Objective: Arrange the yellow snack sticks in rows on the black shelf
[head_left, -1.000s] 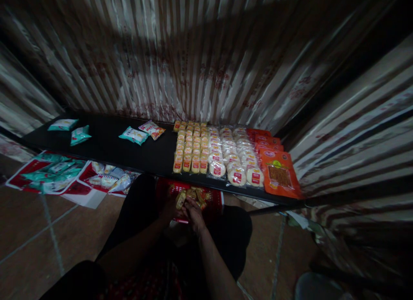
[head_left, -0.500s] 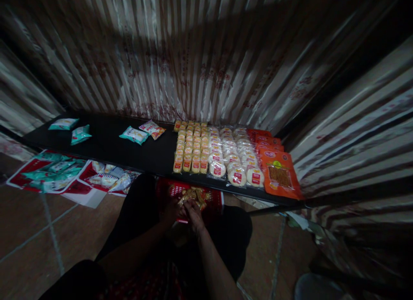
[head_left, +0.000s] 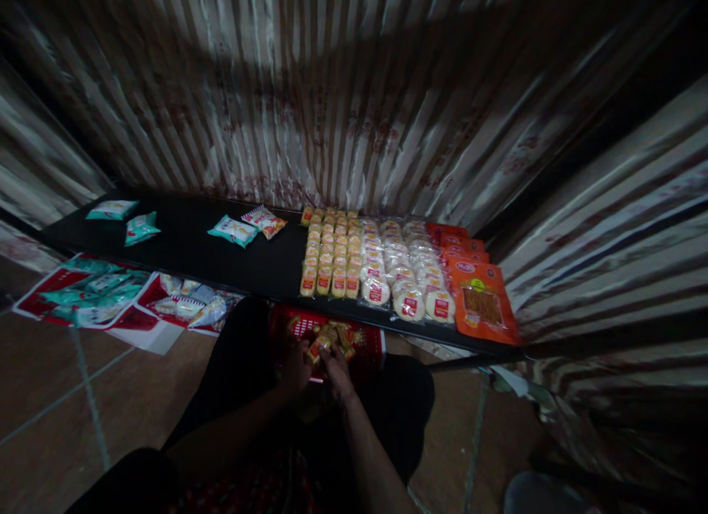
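Both hands are together over a red basket (head_left: 365,344) in my lap, which holds several loose yellow-wrapped snacks (head_left: 344,334). Between the hands is a small yellow packaged snack (head_left: 319,346) with a pale label. My left hand (head_left: 299,365) closes on its left side. The fingers of my right hand (head_left: 335,368) pinch its right side. Dim light hides the fingertips in part. Just beyond, rows of the same kind of yellow snack (head_left: 338,256) stand on the black shelf (head_left: 243,267).
Right of the yellow rows are round white packaged cakes (head_left: 408,304) and orange bags (head_left: 481,300). Teal packets (head_left: 233,231) and a red-and-white packet (head_left: 265,220) lie leftward. Below the shelf are trays of teal packets (head_left: 105,289) and white packets (head_left: 191,304). A striped curtain (head_left: 310,94) hangs behind.
My hands have drawn slightly apart, so the yellow snack between them shows more clearly. The view has shifted slightly; the goods on the shelf look the same.
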### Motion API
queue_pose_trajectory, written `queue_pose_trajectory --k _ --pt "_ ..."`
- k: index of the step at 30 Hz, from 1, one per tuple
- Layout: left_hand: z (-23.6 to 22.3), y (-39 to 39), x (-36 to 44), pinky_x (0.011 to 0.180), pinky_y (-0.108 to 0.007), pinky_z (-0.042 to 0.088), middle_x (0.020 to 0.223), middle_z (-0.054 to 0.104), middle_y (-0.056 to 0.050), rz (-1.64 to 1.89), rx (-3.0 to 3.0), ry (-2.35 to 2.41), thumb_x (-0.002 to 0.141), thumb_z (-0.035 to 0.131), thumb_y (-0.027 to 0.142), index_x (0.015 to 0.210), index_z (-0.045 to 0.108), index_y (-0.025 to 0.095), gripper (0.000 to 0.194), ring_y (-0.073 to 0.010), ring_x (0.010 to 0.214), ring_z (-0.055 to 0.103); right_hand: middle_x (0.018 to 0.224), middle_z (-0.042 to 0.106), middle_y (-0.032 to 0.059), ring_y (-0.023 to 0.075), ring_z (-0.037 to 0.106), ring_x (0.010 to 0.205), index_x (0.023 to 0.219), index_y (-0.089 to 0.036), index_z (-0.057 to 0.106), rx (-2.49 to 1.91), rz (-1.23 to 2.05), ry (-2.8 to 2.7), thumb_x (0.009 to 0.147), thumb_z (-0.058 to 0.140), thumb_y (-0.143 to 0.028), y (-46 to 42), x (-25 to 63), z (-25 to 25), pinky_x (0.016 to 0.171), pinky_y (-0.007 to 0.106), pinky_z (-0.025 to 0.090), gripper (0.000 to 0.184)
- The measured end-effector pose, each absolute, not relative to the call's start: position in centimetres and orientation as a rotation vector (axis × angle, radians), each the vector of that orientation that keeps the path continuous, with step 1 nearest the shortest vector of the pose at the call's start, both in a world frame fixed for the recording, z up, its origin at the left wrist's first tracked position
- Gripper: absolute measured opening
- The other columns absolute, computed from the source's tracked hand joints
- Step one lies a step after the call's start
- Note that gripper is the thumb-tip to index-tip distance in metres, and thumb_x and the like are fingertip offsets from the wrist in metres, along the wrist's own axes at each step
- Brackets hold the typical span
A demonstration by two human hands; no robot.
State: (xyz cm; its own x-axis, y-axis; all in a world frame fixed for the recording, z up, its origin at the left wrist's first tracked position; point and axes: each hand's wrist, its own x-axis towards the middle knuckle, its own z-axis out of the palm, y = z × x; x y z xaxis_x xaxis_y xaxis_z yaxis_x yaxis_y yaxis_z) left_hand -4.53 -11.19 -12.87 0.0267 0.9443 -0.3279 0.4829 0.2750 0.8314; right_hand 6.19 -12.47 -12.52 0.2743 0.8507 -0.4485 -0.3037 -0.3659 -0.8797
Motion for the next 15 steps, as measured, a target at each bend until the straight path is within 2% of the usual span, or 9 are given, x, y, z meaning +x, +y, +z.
queue_pose_trajectory --k 6,11,15 --pt "-11.7 -11.0 -4.4 0.087 -0.028 0.045 0.097 0.064 -0.007 0.634 1.424 1.564 0.075 0.042 0.004 0.094 0.057 0.017 0.027 -0.0156 0.090 0.060 0.069 0.060 -0.0038 0.0136 0.057 0.062 0.088 -0.021 0.057 -1.436 1.273 -0.304 0.051 0.073 -0.039 -12.2 6.1 -12.3 0.058 0.025 0.046 0.044" --pt "-11.3 -11.6 -4.2 0.081 -0.028 0.046 0.091 0.064 -0.005 0.666 1.389 1.517 0.075 0.044 0.005 0.089 0.055 0.017 0.021 -0.0149 0.084 0.061 0.072 0.064 -0.0001 0.0172 0.061 0.066 0.085 -0.019 0.059 -1.460 1.243 -0.417 0.052 0.072 -0.046 -12.5 6.4 -11.6 0.061 0.028 0.048 0.044" --pt "-10.7 -11.9 -4.3 0.078 -0.026 0.046 0.086 0.064 -0.004 0.729 1.368 1.502 0.074 0.045 0.005 0.083 0.053 0.019 0.018 -0.0142 0.081 0.061 0.072 0.067 0.0023 0.0193 0.062 0.068 0.086 -0.019 0.064 -1.513 1.119 -0.630 0.058 0.068 -0.050 -13.3 6.7 -11.0 0.062 0.030 0.050 0.042"
